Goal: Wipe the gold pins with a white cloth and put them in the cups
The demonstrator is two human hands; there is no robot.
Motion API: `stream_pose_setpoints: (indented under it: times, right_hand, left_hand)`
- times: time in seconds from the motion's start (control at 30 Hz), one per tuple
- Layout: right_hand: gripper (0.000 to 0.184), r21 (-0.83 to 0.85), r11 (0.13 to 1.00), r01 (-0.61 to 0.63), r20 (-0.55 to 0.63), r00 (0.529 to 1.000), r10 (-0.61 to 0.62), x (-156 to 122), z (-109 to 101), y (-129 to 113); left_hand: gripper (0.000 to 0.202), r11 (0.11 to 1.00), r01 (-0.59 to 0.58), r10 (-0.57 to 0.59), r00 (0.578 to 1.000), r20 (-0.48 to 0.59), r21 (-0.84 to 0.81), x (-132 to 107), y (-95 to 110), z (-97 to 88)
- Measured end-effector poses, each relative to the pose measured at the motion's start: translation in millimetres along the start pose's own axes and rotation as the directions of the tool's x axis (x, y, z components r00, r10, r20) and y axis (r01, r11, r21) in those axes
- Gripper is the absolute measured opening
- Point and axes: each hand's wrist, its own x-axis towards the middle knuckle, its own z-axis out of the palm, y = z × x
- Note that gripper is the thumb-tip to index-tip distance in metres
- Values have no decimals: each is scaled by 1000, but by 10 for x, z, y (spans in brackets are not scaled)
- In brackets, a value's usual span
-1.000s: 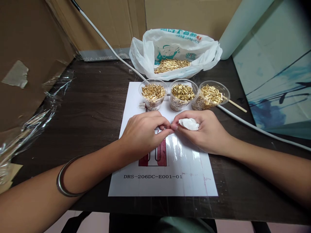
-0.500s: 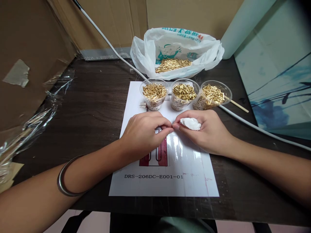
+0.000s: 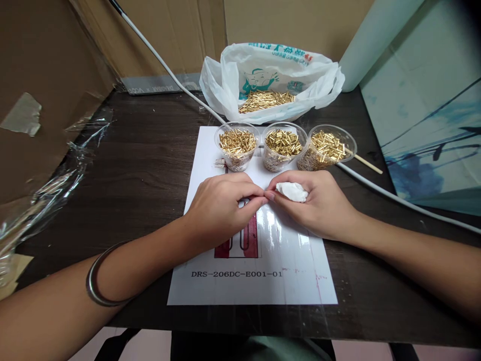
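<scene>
My left hand (image 3: 225,205) is closed in a pinch, thumb against forefinger, over the laminated white sheet (image 3: 248,291). Its fingertips meet those of my right hand (image 3: 317,203), which is pinched too. Whatever the touching fingertips hold is too small or hidden to make out. A crumpled white tissue (image 3: 292,191) is tucked in my right palm. Just beyond the hands stand three clear cups of small gold metal pins: the left cup (image 3: 237,145), the middle cup (image 3: 284,145) and the right cup (image 3: 326,146). Printed on the sheet is a red-and-black figure, partly covered by my left hand.
Behind the cups lies an open white plastic bag (image 3: 270,80) holding more gold pins. A wooden stick (image 3: 368,164) rests by the right cup. A white cable (image 3: 161,60) runs across the dark table (image 3: 124,165). Cardboard (image 3: 161,30) and clear plastic wrap (image 3: 56,185) line the back and left.
The whole view has shifted very slightly to the left. Both hands keep the same pinch, fingertips together, and nothing has visibly been picked up or let go.
</scene>
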Motion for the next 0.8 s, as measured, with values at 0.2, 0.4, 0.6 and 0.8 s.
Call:
stream_pose_setpoints:
  times: [0.2,0.4,0.6,0.8]
  right_hand:
    - [29,-155,988,-18,-3,1000,18,-29,-44,-37]
    - [32,-298,955,12,99,995,18,-51,-106,-35]
    - [31,-367,928,61,174,985,4,-47,-41,-20]
    - [32,-428,902,61,204,978,31,-50,-35,-46]
  left_hand:
    - [15,1000,-7,7,1000,-1,-21,-10,19,-29]
    - [14,999,-21,21,999,-25,-35,-19,11,-24]
    - [13,998,-32,30,999,-32,-51,-24,-6,-7]
    - [14,998,-38,36,999,-29,-54,-16,1,-13]
